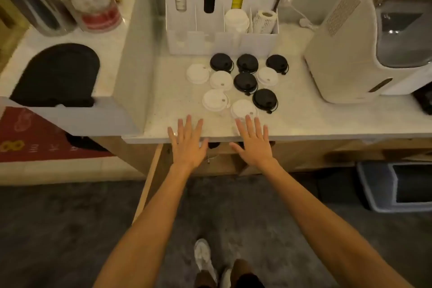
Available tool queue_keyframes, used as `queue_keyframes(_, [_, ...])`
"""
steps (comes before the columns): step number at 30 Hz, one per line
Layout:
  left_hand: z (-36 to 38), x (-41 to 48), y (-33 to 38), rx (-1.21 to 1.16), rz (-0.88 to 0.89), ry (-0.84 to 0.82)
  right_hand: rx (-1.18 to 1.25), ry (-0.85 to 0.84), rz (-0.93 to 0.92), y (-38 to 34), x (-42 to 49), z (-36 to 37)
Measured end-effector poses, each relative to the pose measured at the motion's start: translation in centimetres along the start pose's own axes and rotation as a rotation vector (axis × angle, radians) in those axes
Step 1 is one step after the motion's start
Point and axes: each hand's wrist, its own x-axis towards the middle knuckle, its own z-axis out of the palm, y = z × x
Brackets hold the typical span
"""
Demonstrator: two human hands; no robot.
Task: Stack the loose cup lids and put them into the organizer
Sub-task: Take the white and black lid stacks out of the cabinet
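Observation:
Several loose lids lie flat on the pale counter. The black lids sit mostly toward the back and right, the white lids toward the front and left. Behind them stands the white organizer, holding cup stacks, a white lid stack and a paper roll. My left hand hovers palm down at the counter's front edge with fingers spread, holding nothing. Spread the same way, my right hand has its fingertips at the nearest white lid.
A white machine stands on the counter to the right of the lids. A grey partition wall bounds the counter on the left, with a black pad beyond it. A grey bin sits on the floor at right.

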Motion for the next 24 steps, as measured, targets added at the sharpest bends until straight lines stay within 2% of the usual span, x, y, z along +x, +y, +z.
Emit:
queue_keyframes(2, [1.9,0.1,-0.5,0.063,0.013,0.063,0.029,0.051,0.050,-0.1,0.5,1.8])
queue_keyframes(8, [6.6,0.7,-1.4,0.237,0.070,0.416,0.106,0.458,0.040,0.3,1.1,6.6])
queue_keyframes(13, [8.9,1.8,-2.1,0.087,0.132,0.743,0.134,0.801,0.020,0.0,2.5,9.2])
queue_keyframes(16, [9.7,2.5,-2.6,0.056,0.186,0.885,0.170,0.954,-0.023,0.6,3.3,10.3])
queue_keyframes(20, [10.0,3.2,-3.2,0.054,0.229,0.969,0.186,1.133,-0.103,1.0,4.5,10.9])
queue_keyframes(24, [9.2,3.1,-3.1,0.005,0.245,0.998,0.237,1.190,-0.201,1.4,4.3,10.6])
